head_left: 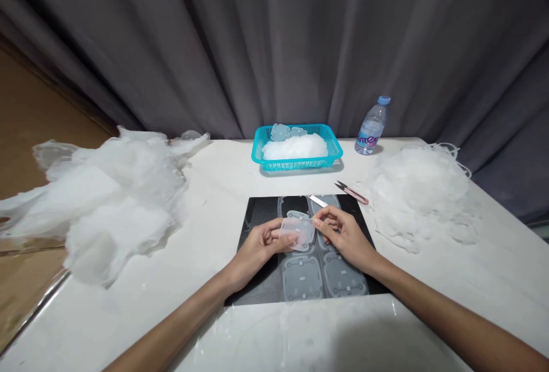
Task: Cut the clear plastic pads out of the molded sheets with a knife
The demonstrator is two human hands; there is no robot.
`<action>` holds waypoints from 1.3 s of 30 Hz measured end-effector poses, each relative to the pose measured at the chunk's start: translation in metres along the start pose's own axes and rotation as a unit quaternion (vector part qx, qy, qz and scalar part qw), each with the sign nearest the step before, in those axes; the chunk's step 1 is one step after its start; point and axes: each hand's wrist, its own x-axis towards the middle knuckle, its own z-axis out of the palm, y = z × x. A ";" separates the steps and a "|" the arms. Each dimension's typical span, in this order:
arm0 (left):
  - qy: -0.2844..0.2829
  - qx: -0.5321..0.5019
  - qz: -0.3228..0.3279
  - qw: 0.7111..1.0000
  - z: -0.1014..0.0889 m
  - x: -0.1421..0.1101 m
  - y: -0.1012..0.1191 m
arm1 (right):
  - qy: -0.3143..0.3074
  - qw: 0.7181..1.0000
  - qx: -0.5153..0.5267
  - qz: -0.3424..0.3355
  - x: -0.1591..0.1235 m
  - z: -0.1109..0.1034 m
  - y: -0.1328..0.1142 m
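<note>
A thin translucent plastic piece with rounded corners and small raised marks is held up over the black mat. My left hand grips its left side between thumb and fingers. At its right edge, my right hand pinches with thumb and forefinger, the other fingers curled. A slim white stick shows just behind my right hand; whether it lies on the mat or is tucked in the hand I cannot tell. Under both hands, the black mat bears several similar translucent rounded panels.
A turquoise basket at the back holds white fluffy material and two translucent pieces. Pink-handled thread snips lie beyond the mat's right corner. A water bottle stands back right. Piles of white scraps flank the mat, left and right.
</note>
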 end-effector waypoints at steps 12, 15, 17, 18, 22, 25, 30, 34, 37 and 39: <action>0.065 0.057 0.013 0.996 0.003 0.000 0.000 | -0.025 0.999 -0.034 -0.031 -0.002 0.002 -0.003; 0.065 0.072 0.017 0.995 0.004 -0.001 0.003 | -0.064 0.997 -0.044 -0.029 -0.003 0.001 -0.005; 0.063 0.078 0.022 0.995 0.005 -0.001 0.003 | -0.082 0.995 -0.055 -0.028 -0.004 0.001 -0.008; 0.065 0.079 0.026 0.994 0.006 -0.001 0.003 | -0.085 0.994 -0.057 -0.028 -0.005 0.000 -0.009; 0.086 0.075 0.039 0.993 0.008 -0.002 -0.001 | -0.093 0.993 -0.069 -0.029 -0.006 0.000 -0.014; 0.095 0.074 0.050 0.991 0.009 -0.002 -0.003 | -0.084 0.990 -0.105 -0.050 -0.007 0.001 -0.015; 0.082 0.080 0.045 0.992 0.009 -0.001 -0.005 | -0.069 0.994 -0.071 -0.055 -0.004 -0.001 -0.010; 0.078 0.077 0.039 0.993 0.008 -0.001 -0.008 | -0.073 0.993 -0.069 -0.058 -0.005 -0.002 -0.009; 0.078 0.070 0.038 0.994 0.009 -0.001 -0.008 | -0.083 0.992 -0.083 -0.056 -0.006 -0.002 -0.010; 0.078 0.069 0.037 0.994 0.009 -0.001 -0.008 | -0.091 0.990 -0.095 -0.056 -0.007 -0.003 -0.011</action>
